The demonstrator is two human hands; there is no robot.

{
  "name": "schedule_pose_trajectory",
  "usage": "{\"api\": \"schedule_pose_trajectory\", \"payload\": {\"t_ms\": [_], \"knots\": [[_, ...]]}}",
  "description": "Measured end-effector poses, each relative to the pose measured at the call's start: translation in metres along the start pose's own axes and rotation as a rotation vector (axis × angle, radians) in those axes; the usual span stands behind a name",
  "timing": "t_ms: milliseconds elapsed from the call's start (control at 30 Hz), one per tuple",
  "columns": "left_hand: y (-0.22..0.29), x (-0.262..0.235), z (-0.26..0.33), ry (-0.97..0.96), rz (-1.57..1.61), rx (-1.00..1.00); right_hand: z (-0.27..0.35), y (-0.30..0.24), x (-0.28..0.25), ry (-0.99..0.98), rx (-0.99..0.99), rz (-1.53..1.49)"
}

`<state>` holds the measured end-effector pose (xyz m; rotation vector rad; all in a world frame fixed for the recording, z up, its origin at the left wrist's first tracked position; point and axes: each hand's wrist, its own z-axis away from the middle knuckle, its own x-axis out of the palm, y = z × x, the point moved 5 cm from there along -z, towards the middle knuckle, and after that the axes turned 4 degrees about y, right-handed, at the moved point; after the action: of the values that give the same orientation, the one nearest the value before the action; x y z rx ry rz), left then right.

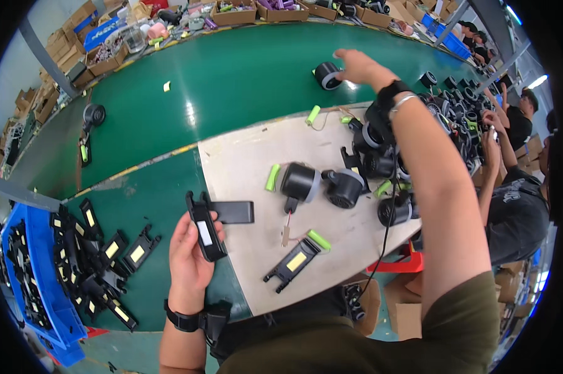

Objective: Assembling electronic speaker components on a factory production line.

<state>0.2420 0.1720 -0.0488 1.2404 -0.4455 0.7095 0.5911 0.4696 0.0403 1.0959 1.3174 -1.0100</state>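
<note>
My left hand [191, 252] is closed round a long black plastic handle part [205, 229] with a white label and two prongs at its top. A flat dark grey rectangular piece [235, 212] shows behind it; whether it is held or lies on the board I cannot tell. Far out over the green belt, my right hand [358, 66] has its fingers apart beside a black round fan-like housing [327, 75], thumb close to its pale rim. Between my arms are two more housings [299, 182] [344, 188], a green battery cell [273, 177] and another black part with a yellow label [295, 262].
Several black parts [110, 252] are heaped at the left, by a blue bin [41, 274]. More housings pile up at the right, where another person [515, 212] works. A black cable [386, 240] hangs past my right arm. Cartons [231, 14] line the belt's far side.
</note>
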Motion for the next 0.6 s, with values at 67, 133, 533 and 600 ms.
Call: {"api": "schedule_pose_trajectory", "payload": {"t_ms": [67,133,533,600], "knots": [[-0.001,-0.005,0.000,0.017,-0.002,0.000,-0.008,-0.019,0.022,0.027,0.061,0.026],[-0.004,-0.008,0.000,-0.012,0.018,-0.009,-0.009,-0.029,0.051,0.095,-0.051,0.043],[0.006,0.006,0.014,-0.026,0.031,-0.015,0.071,-0.108,-0.155,0.040,-0.441,-0.206],[0.022,0.010,0.032,-0.003,-0.001,0.024,0.090,-0.094,-0.185,0.020,-0.289,-0.482]]}}
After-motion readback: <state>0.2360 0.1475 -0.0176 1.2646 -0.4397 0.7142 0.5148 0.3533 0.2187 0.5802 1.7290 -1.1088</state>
